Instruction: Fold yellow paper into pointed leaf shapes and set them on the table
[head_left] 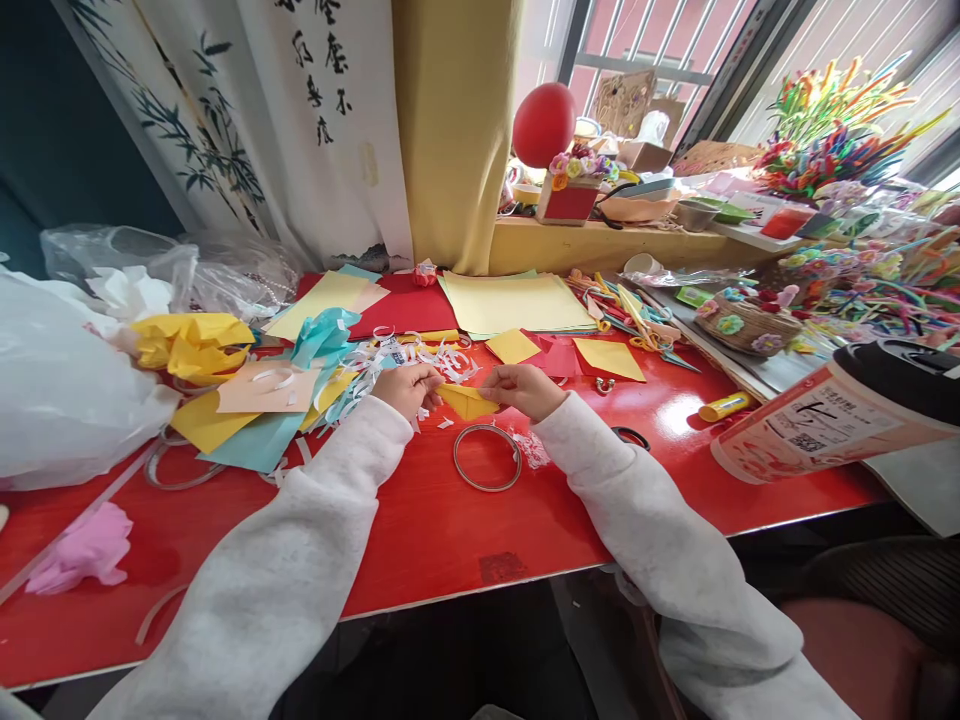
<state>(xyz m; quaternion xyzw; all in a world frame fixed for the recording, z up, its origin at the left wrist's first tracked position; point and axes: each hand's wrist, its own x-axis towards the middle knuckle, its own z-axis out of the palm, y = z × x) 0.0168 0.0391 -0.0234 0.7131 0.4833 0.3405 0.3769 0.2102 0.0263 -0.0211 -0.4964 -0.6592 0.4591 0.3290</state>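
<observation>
Left hand (409,391) and right hand (525,391), forearms angled inward from the bench's (442,540) near edge, pinch opposite ends of the folded yellow paper (466,402), above the metal ring (487,458)

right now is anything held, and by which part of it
A folded yellow paper, held by its opposite ends: the left grip at its left end, the right grip at its right end.

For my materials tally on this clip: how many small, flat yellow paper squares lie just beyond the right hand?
2: the left square just beyond the right hand, the right square farther right, with red paper between them. More may be hidden underneath.
</observation>
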